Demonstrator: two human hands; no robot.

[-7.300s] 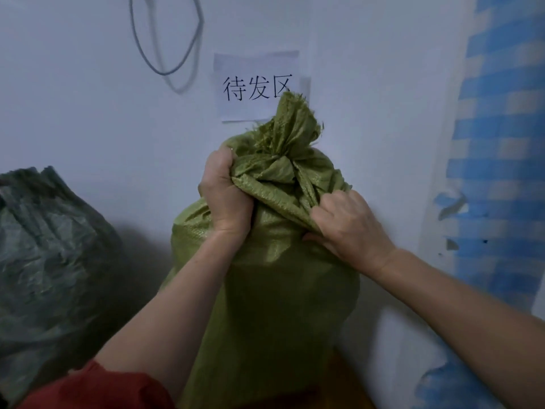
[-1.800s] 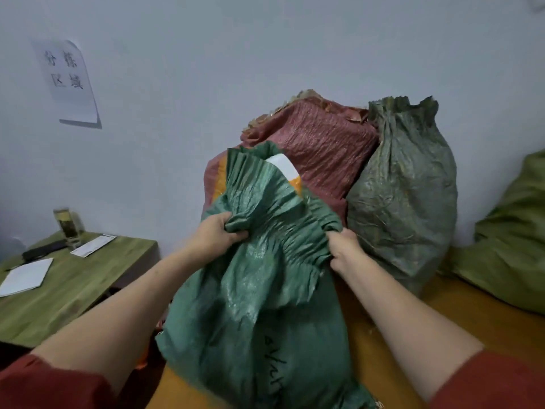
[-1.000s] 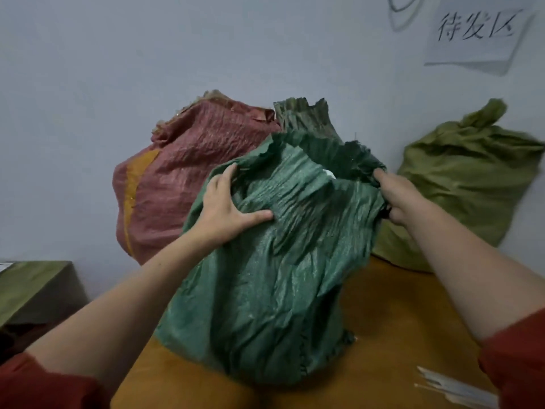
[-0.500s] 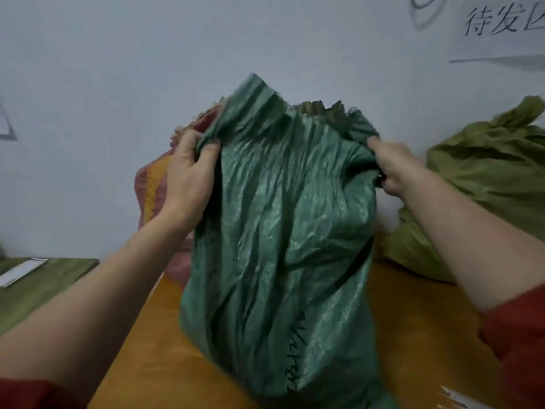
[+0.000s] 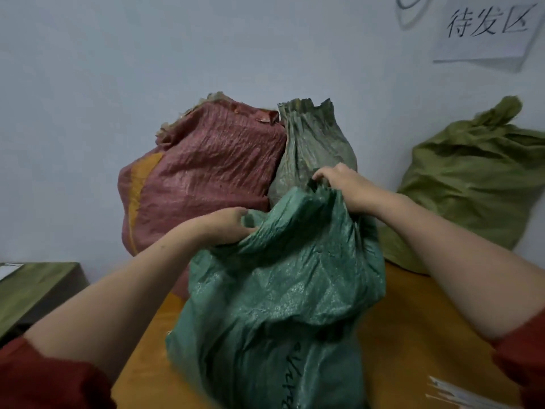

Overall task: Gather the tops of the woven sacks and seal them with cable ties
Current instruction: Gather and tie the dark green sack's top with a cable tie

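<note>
Two hands held green sack (image 5: pixel 280 290), just in front of red sack (image 5: pixel 206 166). Left hand (image 5: pixel 227 228) gripped near rim, fingers curled; right hand (image 5: pixel 345 184) pinched far rim. Step judged: gathering top, mouth unbunched. Next: draw rim into one neck, hold it one-handed.

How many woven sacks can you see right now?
4. Teal sack in front, gripped by the left hand and right hand; red sack behind it at left; grey-green sack right of the red one; olive sack at far right. More could be hidden behind these.
</note>
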